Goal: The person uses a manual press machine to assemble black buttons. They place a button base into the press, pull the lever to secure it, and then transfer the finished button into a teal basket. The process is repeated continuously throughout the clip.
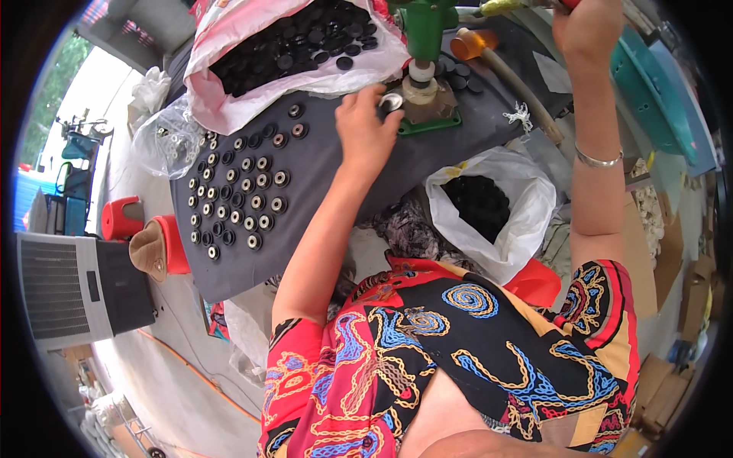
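My left hand [365, 126] pinches a small round black piece with a silvery metal ring [392, 102] between thumb and fingers, just left of a green hand press [424, 32]. The press's white ram tip [421, 72] is down close to the block on its green base [431, 124]. At the top right, my right hand [589, 30] is closed around the end of the press lever [502, 6], partly cut off by the picture's edge. Rows of round black pieces with metal rings [247, 183] lie on the dark grey cloth [321, 183] left of my left forearm.
An open sack [200, 91] of black round caps lies behind my left hand. A white bag [538, 202] with black pieces stands below the table's near edge. A clear plastic bag [156, 145] sits at the left edge, an orange bottle [467, 44] behind the press.
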The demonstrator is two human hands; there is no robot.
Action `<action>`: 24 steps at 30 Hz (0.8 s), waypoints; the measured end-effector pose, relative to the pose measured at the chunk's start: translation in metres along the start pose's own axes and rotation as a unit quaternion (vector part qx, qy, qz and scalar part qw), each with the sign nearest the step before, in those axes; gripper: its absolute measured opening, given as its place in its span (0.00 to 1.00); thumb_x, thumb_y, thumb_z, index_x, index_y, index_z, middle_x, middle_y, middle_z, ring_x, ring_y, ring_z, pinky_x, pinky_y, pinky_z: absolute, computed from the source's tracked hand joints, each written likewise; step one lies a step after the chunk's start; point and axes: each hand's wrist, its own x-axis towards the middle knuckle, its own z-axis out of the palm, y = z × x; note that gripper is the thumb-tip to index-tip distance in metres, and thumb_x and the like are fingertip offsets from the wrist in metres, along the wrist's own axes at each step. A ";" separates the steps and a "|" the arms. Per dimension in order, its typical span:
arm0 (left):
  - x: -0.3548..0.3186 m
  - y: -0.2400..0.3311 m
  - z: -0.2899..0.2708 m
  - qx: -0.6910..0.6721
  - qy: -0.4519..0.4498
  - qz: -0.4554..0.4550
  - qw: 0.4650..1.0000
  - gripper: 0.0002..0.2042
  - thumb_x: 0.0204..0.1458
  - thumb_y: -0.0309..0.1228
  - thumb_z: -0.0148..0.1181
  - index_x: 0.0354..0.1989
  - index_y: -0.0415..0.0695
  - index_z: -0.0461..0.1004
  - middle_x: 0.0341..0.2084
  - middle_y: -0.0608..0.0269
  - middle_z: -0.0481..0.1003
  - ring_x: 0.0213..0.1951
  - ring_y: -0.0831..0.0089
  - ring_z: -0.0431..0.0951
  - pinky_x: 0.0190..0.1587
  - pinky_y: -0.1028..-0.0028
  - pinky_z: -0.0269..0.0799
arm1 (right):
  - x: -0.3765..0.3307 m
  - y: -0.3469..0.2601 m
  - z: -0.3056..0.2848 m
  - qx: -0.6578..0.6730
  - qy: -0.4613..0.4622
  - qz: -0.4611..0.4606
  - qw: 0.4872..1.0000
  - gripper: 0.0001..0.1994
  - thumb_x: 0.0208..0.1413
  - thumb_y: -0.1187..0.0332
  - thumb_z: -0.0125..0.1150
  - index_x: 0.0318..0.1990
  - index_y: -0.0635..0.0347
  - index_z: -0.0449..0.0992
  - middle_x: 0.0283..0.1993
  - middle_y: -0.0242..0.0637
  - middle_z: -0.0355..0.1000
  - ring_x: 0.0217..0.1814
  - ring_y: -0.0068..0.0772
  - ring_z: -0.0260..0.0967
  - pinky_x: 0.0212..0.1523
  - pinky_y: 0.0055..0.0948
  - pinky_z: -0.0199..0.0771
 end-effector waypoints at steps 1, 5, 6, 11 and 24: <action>0.008 0.005 0.013 0.011 -0.014 -0.006 1.000 0.24 0.39 0.28 0.74 0.47 0.43 0.74 0.37 0.55 0.79 0.42 0.57 0.77 0.47 0.62 0.71 | 0.003 0.002 -0.003 -0.004 -0.009 0.002 1.000 0.16 0.62 0.64 0.44 0.22 0.60 0.66 0.17 0.38 0.64 0.17 0.30 0.62 0.25 0.29 0.69; 0.027 0.008 0.048 0.009 -0.012 -0.019 1.000 0.26 0.38 0.29 0.74 0.49 0.40 0.72 0.38 0.53 0.78 0.43 0.57 0.77 0.47 0.60 0.71 | 0.004 0.000 -0.003 -0.011 -0.017 0.004 1.000 0.15 0.62 0.63 0.44 0.23 0.60 0.66 0.17 0.38 0.64 0.17 0.30 0.63 0.26 0.30 0.69; 0.029 0.008 0.054 0.010 -0.004 -0.017 1.000 0.26 0.38 0.29 0.74 0.49 0.39 0.72 0.39 0.53 0.78 0.43 0.57 0.77 0.47 0.60 0.71 | 0.003 -0.002 -0.003 -0.015 -0.013 0.001 1.000 0.15 0.62 0.63 0.44 0.24 0.60 0.66 0.17 0.38 0.64 0.17 0.30 0.63 0.26 0.30 0.69; 0.034 0.003 0.065 -0.014 -0.006 -0.036 0.999 0.27 0.39 0.27 0.73 0.51 0.38 0.71 0.42 0.50 0.78 0.45 0.56 0.79 0.47 0.61 0.72 | -0.010 -0.002 -0.002 0.062 -0.057 -0.020 0.996 0.15 0.63 0.63 0.43 0.25 0.60 0.65 0.18 0.38 0.63 0.18 0.30 0.62 0.25 0.30 0.66; 0.013 -0.003 0.036 -0.059 0.030 0.013 0.998 0.27 0.42 0.24 0.67 0.54 0.37 0.70 0.42 0.51 0.80 0.46 0.54 0.79 0.51 0.62 0.72 | -0.156 0.040 -0.043 -0.042 -0.067 -0.166 0.983 0.04 0.56 0.79 0.41 0.31 0.66 0.64 0.27 0.47 0.67 0.29 0.38 0.66 0.50 0.54 0.72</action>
